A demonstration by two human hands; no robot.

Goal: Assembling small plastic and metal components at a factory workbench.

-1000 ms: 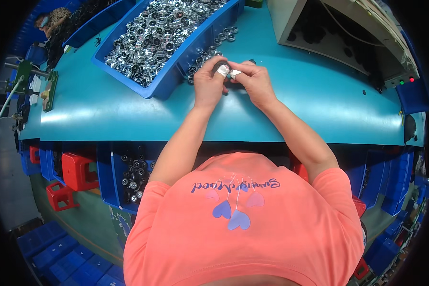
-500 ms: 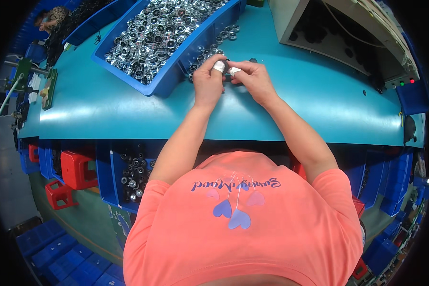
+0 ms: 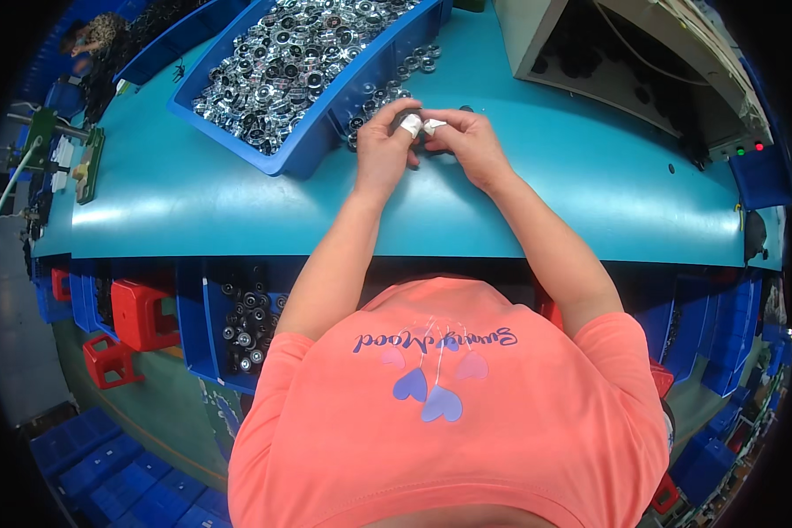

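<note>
Two bare hands meet at the table's far middle, fingertips pinched together over one small part: left hand (image 3: pixel 385 148), right hand (image 3: pixel 466 141), each with white tape or cots on the fingers (image 3: pixel 411 126) at the tips. Item held: a small round metal piece, mostly hidden between the tips, so its exact kind and axis cannot be told; it sits directly between both hands, equally near to each, just above the table (image 3: pixel 238 202), which is smooth, matte and teal. Fingers of both hands curled and closed on the piece, thumbs underneath. Just beside the left hand, touching distance to its far-left: a scatter of loose bearing-like rings (image 3: pixel 387 88), dark centres with bright rims, lying flat on the table along the wall of a blue plastic bin (image 3: pixel 326 141). Bin contents: a dense heap of the same shiny silver rings (image 3: pixel 282 62), glinting and hard-edged. Far right: a grey box-shaped machine housing (image 3: pixel 537 35) with an open dark recess and small red and green lamps. Below the table edge: a blue tray of dark round parts (image 3: pixel 246 326) and red plastic stools (image 3: pixel 141 312). Wearer's shirt: coral, soft knit
</note>
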